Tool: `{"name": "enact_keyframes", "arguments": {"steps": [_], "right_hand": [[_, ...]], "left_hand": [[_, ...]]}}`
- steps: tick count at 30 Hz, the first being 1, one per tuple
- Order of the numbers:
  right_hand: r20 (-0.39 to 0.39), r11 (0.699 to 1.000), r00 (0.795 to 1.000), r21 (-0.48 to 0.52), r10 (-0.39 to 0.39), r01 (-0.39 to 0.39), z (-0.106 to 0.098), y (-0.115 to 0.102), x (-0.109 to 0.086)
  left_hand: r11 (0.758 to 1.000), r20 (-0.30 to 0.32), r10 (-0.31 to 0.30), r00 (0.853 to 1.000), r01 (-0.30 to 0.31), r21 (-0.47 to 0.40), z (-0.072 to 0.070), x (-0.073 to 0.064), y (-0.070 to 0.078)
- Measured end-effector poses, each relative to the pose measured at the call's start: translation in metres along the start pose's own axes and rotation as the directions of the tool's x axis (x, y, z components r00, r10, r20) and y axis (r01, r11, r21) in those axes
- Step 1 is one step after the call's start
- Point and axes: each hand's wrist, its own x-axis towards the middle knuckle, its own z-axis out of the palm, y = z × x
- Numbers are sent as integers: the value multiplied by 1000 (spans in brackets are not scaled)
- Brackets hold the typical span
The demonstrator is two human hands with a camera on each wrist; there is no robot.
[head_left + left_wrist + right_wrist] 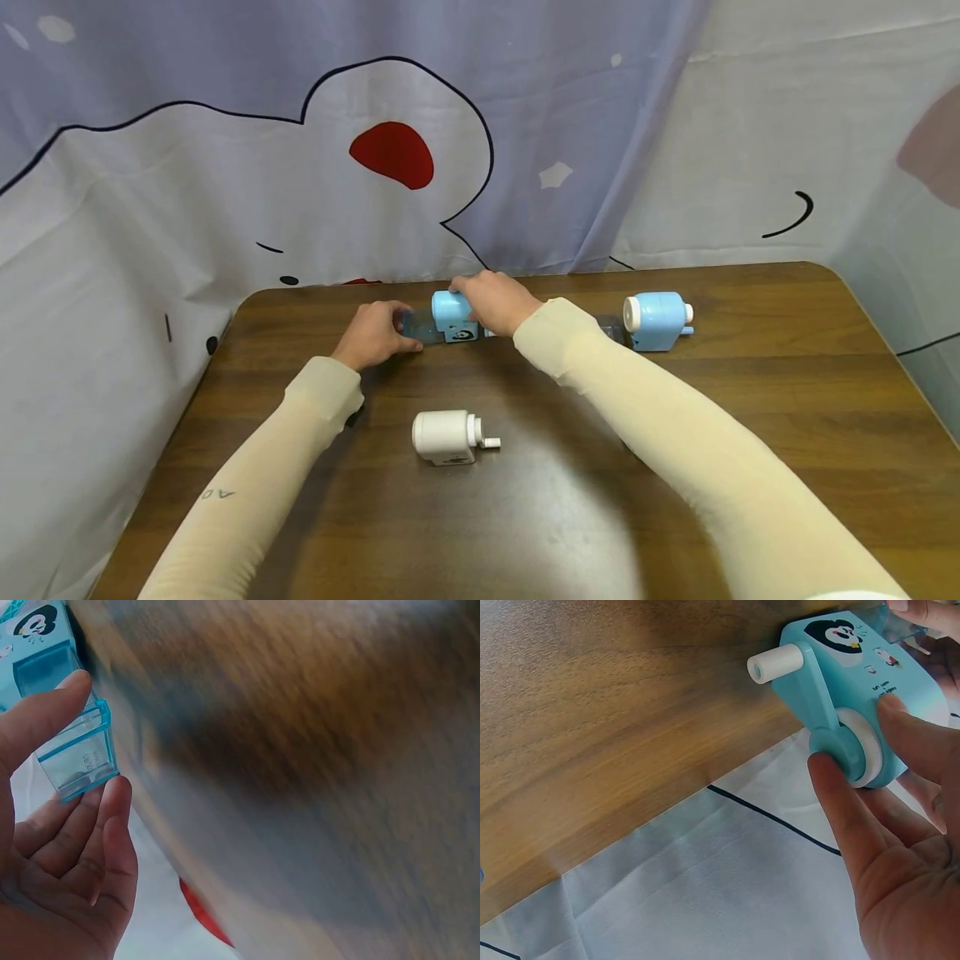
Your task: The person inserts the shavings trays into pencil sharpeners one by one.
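A light-blue crank pencil sharpener with a panda print is near the far table edge. My right hand grips its body from the crank side. In the right wrist view, the thumb lies on the printed face and the fingers are by the white ring and the crank arm with its white handle. My left hand pinches the clear blue shavings drawer between thumb and fingertips. That drawer juts out from the sharpener's left end in the head view.
A cream crank sharpener lies nearer on the wooden table. Another light-blue sharpener stands at the right, with a dark see-through drawer beside it, partly hidden by the right sleeve. A printed curtain hangs behind the table.
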Motion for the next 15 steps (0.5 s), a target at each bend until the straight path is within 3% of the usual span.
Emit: {"name": "enact_keyframes", "arguments": {"steps": [15], "right_hand": [[4, 1000, 1000, -2, 11, -11, 1, 0, 1]], "left_hand": [[1000, 0, 17, 1000, -17, 7, 4, 5, 6]]}}
